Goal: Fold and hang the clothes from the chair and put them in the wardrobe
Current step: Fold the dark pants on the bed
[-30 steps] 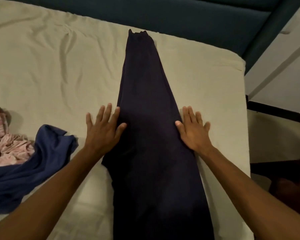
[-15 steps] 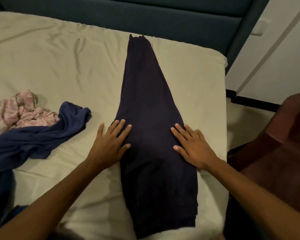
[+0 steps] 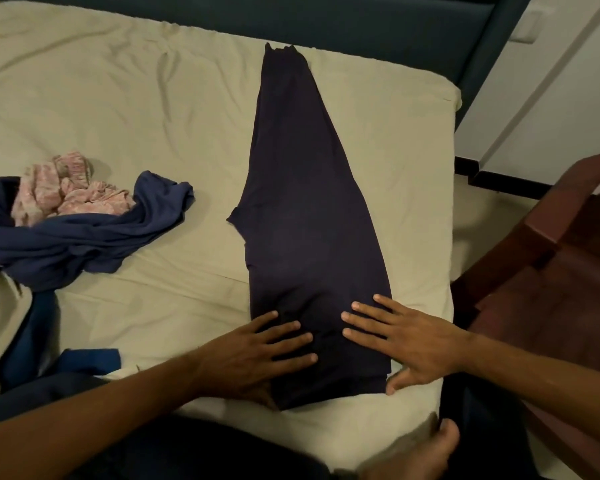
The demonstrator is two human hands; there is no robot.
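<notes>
Pressing flat with straight, spread fingers, the left hand (image 3: 257, 348) and right hand (image 3: 409, 337) both rest on the near end of the dark navy trousers (image 3: 302, 216) — neither grips the cloth, the fingers simply lie on it. The trousers lie folded lengthwise on the cream bed sheet (image 3: 118, 109), the narrow end pointing to 12 o'clock toward the dark headboard (image 3: 361, 19), the wide end at 6 o'clock under the hands. Half a second ago the hands sat at mid-length, one on each edge; now they have slid down to the near end and drawn closer together, fingertips almost meeting over the middle of the fabric. The right thumb lies off the cloth on the sheet, by the near right corner. At 9 o'clock a crumpled blue garment (image 3: 84, 237) lies well apart from the trousers, with a bunched pink garment (image 3: 66, 192) resting on it. At 3 o'clock, just beside the bed, stands reddish-brown wooden furniture (image 3: 551, 271) — more of it shows than before.
</notes>
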